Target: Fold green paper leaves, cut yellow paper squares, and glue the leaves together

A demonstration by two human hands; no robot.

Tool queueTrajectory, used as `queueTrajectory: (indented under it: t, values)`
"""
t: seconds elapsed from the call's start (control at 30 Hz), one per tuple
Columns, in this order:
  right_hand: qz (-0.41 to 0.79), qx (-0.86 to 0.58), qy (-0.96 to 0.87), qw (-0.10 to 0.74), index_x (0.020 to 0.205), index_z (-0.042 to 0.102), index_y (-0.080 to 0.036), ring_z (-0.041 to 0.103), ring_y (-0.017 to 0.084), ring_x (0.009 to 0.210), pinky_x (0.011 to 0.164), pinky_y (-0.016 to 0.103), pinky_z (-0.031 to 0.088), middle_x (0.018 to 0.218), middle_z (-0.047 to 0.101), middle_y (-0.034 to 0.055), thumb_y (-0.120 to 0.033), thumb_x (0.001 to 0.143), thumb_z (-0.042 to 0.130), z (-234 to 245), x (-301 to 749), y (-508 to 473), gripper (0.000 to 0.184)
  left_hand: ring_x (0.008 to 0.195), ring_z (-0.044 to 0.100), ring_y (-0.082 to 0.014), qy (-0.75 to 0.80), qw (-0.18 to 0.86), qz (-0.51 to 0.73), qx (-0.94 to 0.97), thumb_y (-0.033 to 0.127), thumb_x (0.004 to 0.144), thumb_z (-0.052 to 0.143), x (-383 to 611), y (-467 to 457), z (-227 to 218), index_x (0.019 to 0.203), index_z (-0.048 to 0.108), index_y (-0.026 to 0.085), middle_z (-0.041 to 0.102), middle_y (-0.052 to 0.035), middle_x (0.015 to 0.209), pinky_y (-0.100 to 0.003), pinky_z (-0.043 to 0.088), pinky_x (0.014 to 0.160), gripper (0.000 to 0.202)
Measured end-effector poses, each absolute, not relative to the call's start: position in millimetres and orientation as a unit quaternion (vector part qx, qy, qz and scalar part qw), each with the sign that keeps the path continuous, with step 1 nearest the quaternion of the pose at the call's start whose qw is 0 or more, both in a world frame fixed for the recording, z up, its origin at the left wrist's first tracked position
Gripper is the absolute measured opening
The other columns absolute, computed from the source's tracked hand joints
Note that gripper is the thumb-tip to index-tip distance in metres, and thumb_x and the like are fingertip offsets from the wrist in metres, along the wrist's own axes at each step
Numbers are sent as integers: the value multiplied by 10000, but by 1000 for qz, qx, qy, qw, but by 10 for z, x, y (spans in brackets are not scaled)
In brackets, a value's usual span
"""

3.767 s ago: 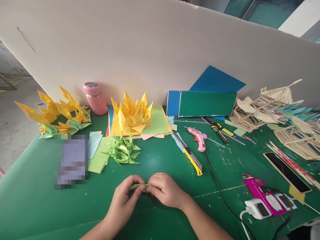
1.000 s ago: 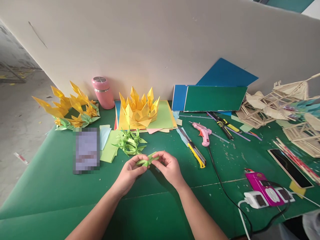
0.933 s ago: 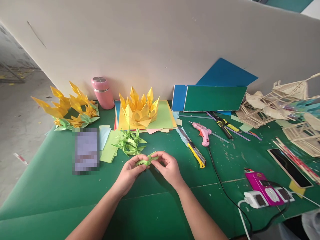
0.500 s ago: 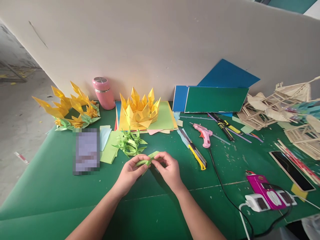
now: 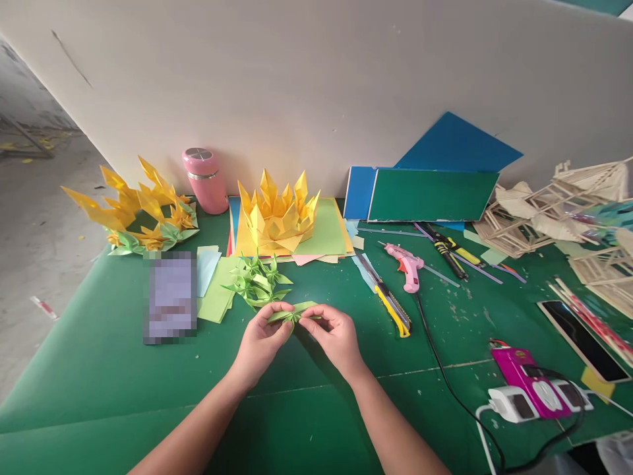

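Observation:
A small folded light-green paper piece (image 5: 293, 313) is pinched between both my hands just above the green table (image 5: 99, 389). My left hand (image 5: 262, 340) grips its left end with thumb and fingers closed. My right hand (image 5: 332, 333) pinches its right end. Just behind my hands lies a cluster of finished green folded pieces (image 5: 257, 284) on light-green sheets (image 5: 215, 297).
A yellow paper crown (image 5: 277, 212) sits on a stack of coloured sheets (image 5: 324, 234), with a pink flask (image 5: 202, 179) and a yellow-green wreath (image 5: 138, 214) to its left. A utility knife (image 5: 388, 303), pink glue gun (image 5: 406, 265), power strip (image 5: 537, 396) and wooden stick models (image 5: 554, 211) lie right.
My hands moved away from me toward the green cluster since the oldest frame. Over the last second they keep working the green piece, which now lies flatter between the fingers.

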State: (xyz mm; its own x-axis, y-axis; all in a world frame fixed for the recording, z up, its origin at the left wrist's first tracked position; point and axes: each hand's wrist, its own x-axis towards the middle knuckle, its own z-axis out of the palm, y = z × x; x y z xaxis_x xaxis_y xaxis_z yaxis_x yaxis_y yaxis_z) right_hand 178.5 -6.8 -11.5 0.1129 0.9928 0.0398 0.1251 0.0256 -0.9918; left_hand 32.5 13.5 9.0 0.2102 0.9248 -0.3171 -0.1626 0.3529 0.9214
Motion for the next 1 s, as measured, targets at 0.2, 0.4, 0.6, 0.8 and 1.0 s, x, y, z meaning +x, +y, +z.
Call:
queueTrajectory:
  t: [0.2,0.4,0.6,0.8,1.0]
  values:
    - [450,-540,-507,499,789,680,-202,657,182,677,659,307,554,783,712,42,-358,713,725,-107,1759,-76,179,709,599,-137,489,644,428,404,356,584,780,338,133,52,838,626,197,603,-5,868,-238,486,634,337]
    - [459,-549,-496,492,801,626,-195,648,174,688,673,310,556,782,682,39,-381,726,703,-100,1718,-78,215,897,608,-195,499,593,463,430,333,606,766,367,96,6,796,647,201,581,-15,865,-278,530,785,260]
    - [449,-554,-507,484,830,611,-195,623,160,694,683,308,552,840,662,45,-364,733,697,-111,1718,-73,213,917,607,-207,506,549,463,477,307,691,719,362,67,-89,862,665,207,607,-37,897,-292,518,803,205]
    - [412,-532,-539,506,779,625,-199,607,174,833,682,275,553,960,592,57,-314,707,712,-117,1741,-58,161,895,615,-196,503,530,468,497,340,702,698,351,77,-130,865,659,206,611,-34,895,-299,530,787,215]
    - [421,-523,-552,495,755,611,-200,604,153,777,659,268,553,902,555,41,-231,725,645,-107,1769,-49,56,805,626,-176,491,514,455,536,366,749,641,344,104,-88,825,673,201,646,-28,815,-280,533,716,184]
